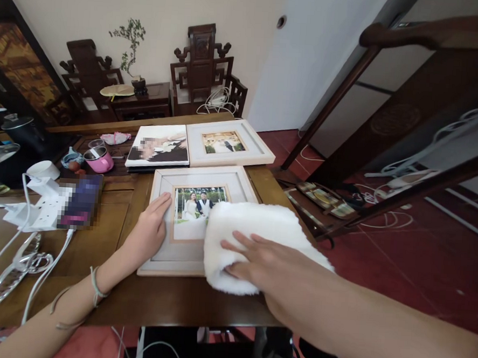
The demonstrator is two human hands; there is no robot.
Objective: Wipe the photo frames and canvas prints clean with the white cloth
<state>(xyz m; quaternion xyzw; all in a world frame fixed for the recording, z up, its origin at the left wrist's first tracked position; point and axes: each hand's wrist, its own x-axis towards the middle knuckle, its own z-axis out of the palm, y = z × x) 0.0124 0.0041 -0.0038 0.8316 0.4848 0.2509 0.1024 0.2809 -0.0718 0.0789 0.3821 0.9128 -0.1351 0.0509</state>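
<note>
A light wooden picture frame (157,255) lies flat on the brown table, with a photo of two people in its middle. My left hand (152,225) rests along the frame's left side, fingers stretched out and holding nothing. A thick, white, fluffy cloth (260,223) covers the frame's right part and hangs past its right edge. On top of the cloth is my right hand (258,261); its fingers press into the fabric and the thumb tucks into a fold. The cloth hides the frame's lower right corner.
Behind lie a second picture frame (260,153) and a photo album (159,160). To the left are a pink mug (102,164), a power strip (45,210) with white cables, a phone (79,199) and a clear hair clip (27,260). A wooden chair (354,207) stands right.
</note>
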